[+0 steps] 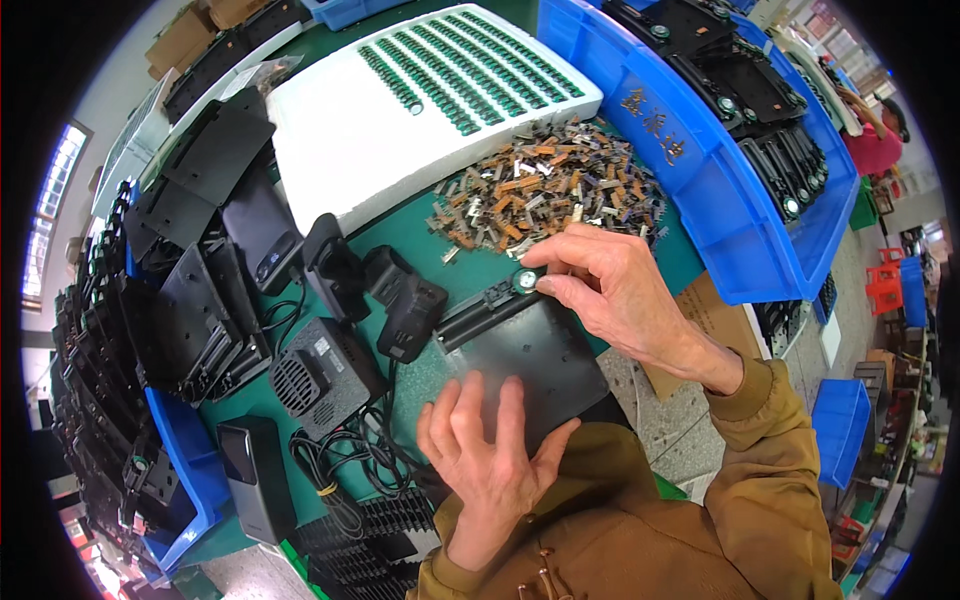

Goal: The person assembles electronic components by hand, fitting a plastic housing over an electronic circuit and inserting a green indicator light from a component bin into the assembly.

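Observation:
A flat black plastic panel [545, 365] lies tilted in front of me, with a raised bar along its far edge. My left hand [482, 450] rests on its near left part, fingers stretched out and apart. At the far right end of the bar sits a small round part [525, 281], silvery with a green rim. My right hand [630, 300] pinches this part between thumb and forefinger, against the panel. Just beyond is a heap of small metal and orange-brown clips [550, 190]. A white foam tray [330, 140] behind it holds rows of similar green-rimmed parts.
A blue crate [690, 190] at the right holds black panels. Left of my hands are black molded devices [405, 305], a vented black box [325, 375], coiled cables [345, 465] and a dark power bank-like block [255, 475]. Black panels [95, 350] stack far left. Another person [875, 145] is at far right.

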Motion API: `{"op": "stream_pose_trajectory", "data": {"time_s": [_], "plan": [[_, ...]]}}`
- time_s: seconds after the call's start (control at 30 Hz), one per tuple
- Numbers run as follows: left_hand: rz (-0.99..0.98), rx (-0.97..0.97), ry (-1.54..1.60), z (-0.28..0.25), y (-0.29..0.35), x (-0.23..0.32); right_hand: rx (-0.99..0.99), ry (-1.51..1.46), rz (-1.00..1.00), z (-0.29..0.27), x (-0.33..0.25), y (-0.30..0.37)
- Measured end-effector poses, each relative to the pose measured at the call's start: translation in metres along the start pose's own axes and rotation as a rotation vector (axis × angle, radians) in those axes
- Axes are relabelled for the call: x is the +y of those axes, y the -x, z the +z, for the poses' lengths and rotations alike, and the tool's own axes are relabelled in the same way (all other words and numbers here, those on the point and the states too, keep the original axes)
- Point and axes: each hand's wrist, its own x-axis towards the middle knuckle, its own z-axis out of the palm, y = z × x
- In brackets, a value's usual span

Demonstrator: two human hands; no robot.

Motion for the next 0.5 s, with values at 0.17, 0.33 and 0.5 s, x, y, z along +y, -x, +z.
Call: {"op": "stream_pose_trajectory", "data": {"time_s": [0.17,0.33,0.5], "plan": [[-0.009,0.021,-0.03,0.002,0.002,-0.002,0.188,-0.009,0.131,-0.036,-0.003,0.006],[0.018,0.004,-0.014,0.001,0.003,-0.003,0.103,0.149,0.235,-0.053,0.015,0.05],[0.024,-0.003,-0.012,0.001,0.002,-0.002,0.154,0.212,0.235,-0.048,0.027,0.06]]}}
